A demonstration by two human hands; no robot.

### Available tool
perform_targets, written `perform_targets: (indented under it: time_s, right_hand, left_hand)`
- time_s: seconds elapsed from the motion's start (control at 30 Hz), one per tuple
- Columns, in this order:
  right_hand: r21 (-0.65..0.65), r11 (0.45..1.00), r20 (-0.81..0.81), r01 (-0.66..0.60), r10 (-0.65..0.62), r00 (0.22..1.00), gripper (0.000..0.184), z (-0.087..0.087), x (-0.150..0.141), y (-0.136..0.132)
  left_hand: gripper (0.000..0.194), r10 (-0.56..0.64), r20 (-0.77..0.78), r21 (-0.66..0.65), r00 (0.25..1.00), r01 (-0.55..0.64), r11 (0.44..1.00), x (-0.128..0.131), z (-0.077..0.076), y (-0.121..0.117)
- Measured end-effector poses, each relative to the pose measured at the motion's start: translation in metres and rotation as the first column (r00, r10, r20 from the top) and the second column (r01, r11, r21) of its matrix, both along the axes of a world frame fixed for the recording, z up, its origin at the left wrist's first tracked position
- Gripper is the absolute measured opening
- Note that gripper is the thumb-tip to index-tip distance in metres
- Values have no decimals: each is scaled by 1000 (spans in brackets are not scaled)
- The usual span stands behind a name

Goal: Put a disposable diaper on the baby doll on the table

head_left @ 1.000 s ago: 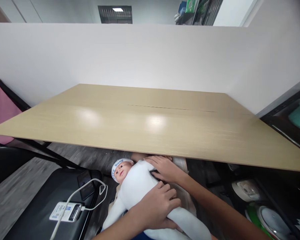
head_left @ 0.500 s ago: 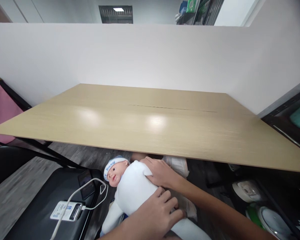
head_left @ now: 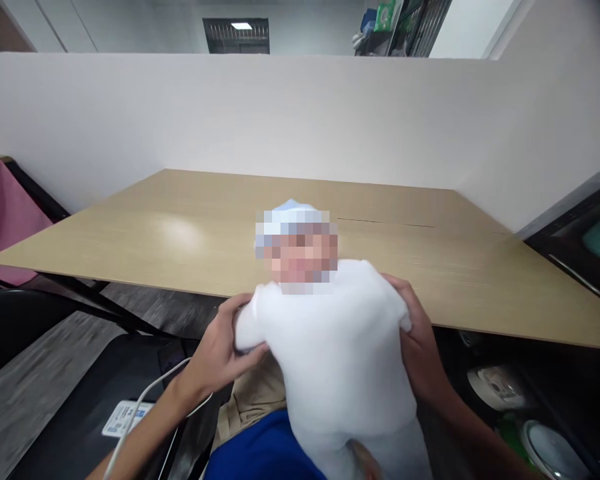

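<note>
A baby doll (head_left: 345, 360) in a white outfit is held up, front towards me, at the near edge of the table. Its pale blue and white cap (head_left: 293, 217) shows against the tabletop, and its face is blurred out. My left hand (head_left: 227, 350) is wrapped round the doll's arm on the left. On the other side my right hand (head_left: 416, 333) grips the doll's arm and flank, with some fingers hidden behind it. The doll's legs run down over my lap, past blue cloth (head_left: 265, 447) and beige cloth (head_left: 255, 393).
A light wooden table (head_left: 190, 207) spans the view before a white partition (head_left: 280, 113). At lower left stands a black seat (head_left: 65, 427) with a white cable (head_left: 145, 393) and a card (head_left: 125, 419). Round containers (head_left: 550, 447) lie under the table at right.
The doll has come up from lying tilted in my lap to upright at the table edge. My hands have moved from its front to its two sides.
</note>
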State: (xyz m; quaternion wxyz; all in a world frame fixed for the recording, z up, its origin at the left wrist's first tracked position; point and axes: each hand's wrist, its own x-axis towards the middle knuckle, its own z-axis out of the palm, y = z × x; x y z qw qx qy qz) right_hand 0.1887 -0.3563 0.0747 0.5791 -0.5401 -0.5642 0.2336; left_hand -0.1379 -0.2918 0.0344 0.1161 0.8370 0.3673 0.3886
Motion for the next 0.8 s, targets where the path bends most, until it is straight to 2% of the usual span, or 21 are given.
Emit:
perform_targets:
  time_s: [0.1, 0.17, 0.23, 0.33, 0.43, 0.53, 0.67, 0.8]
  right_hand:
    - [-53, 993, 33, 103, -101, 994, 44, 7, 14, 18]
    - [-82, 986, 201, 145, -126, 971, 44, 6, 32, 31]
    - [-79, 981, 435, 175, -124, 892, 41, 0, 55, 42]
    - [-77, 978, 681, 192, -89, 727, 32, -17, 89, 54]
    - [-119, 973, 763, 200, -39, 645, 31, -39, 112, 61]
    - [-153, 971, 779, 185, 3, 627, 34, -60, 125, 67]
    - [-208, 963, 745, 172, 42, 666, 41, -77, 132, 71]
    - [-191, 964, 721, 186, 9, 693, 47, -89, 137, 79]
  left_hand:
    - [68, -81, -97, -210, 992, 59, 976, 16, 18, 42]
    - [65, -127, -147, -313, 981, 76, 947, 27, 29, 66]
    - [63, -177, -172, -374, 969, 102, 922, 37, 33, 87]
    - [63, -244, -179, -422, 953, 150, 894, 46, 29, 114]
    - [64, -285, -183, -457, 941, 175, 872, 52, 18, 134]
    - [66, -305, -200, -481, 931, 178, 859, 56, 8, 148]
    - [67, -318, -233, -528, 919, 154, 835, 55, 1, 159]
    - [68, -245, -329, -505, 912, 49, 862, 48, -4, 172]
